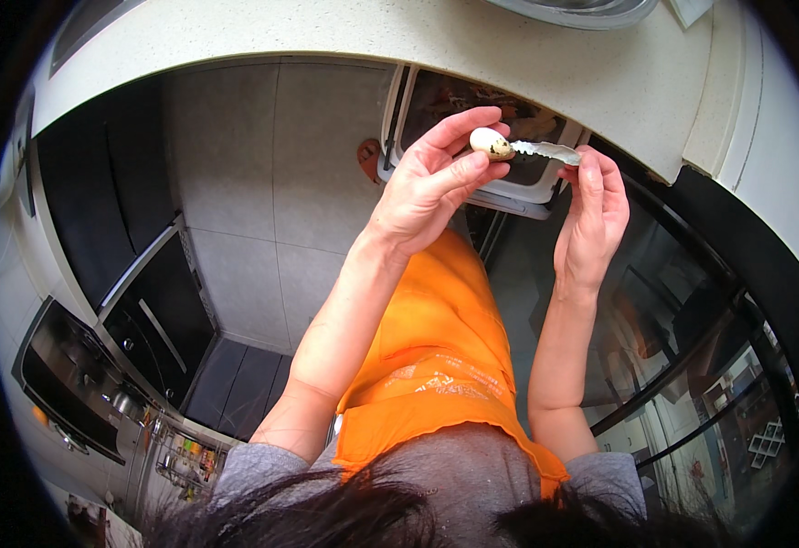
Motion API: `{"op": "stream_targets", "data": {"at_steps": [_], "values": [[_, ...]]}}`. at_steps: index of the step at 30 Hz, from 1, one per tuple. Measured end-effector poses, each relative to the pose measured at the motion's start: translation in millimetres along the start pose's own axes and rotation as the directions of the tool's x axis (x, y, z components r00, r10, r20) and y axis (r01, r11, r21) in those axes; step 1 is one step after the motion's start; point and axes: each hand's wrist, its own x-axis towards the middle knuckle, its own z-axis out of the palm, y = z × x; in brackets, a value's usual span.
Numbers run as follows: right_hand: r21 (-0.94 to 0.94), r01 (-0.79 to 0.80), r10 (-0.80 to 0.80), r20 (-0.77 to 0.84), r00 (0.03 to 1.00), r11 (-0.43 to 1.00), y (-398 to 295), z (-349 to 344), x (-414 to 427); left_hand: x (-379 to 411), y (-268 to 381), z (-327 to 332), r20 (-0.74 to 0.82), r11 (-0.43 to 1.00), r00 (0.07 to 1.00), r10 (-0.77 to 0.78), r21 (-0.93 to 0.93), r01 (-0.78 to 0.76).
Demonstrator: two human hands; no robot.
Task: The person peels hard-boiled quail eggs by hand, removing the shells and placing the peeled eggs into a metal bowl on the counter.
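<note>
A partly peeled quail egg (490, 142) rests in the fingers of my left hand (433, 175), its upper end bare and white, speckled shell still on its lower end. From that end a curled strip of eggshell (546, 151) stretches to the right, its outer end pinched between the thumb and fingers of my right hand (594, 198). Both hands are raised over an open pull-out bin (543, 195) under the counter edge. Dark, mixed scraps lie inside the bin, partly hidden behind my left hand.
The pale speckled countertop (372, 31) curves across the top, with a clear glass or plastic dish (577, 12) near its edge. An orange slipper (370, 161) lies on the floor beside the bin. Dark cabinets (152, 288) stand at the left; dark glossy panels line the right.
</note>
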Motion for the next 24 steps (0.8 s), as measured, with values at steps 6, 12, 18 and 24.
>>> {"op": "stream_targets", "data": {"at_steps": [6,12,18,24], "values": [[0.044,0.189,-0.19,0.015,0.982,0.981,-11,3,-2,1,-4,0,-0.072,0.995,0.997,0.042,0.095,-0.035],[-0.372,0.372,-0.342,0.147,0.928,0.85,-12,2,-1,0,-1,0,-0.052,0.999,0.998,-0.023,-0.031,0.021],[-0.71,0.559,-0.349,0.441,0.827,0.428,-2,8,3,0,-3,3,-0.08,0.983,0.997,0.009,0.184,0.006],[-0.806,0.485,0.119,0.548,0.828,0.338,-6,4,6,1,-6,9,-0.042,0.656,0.977,0.209,0.747,-0.108]]}}
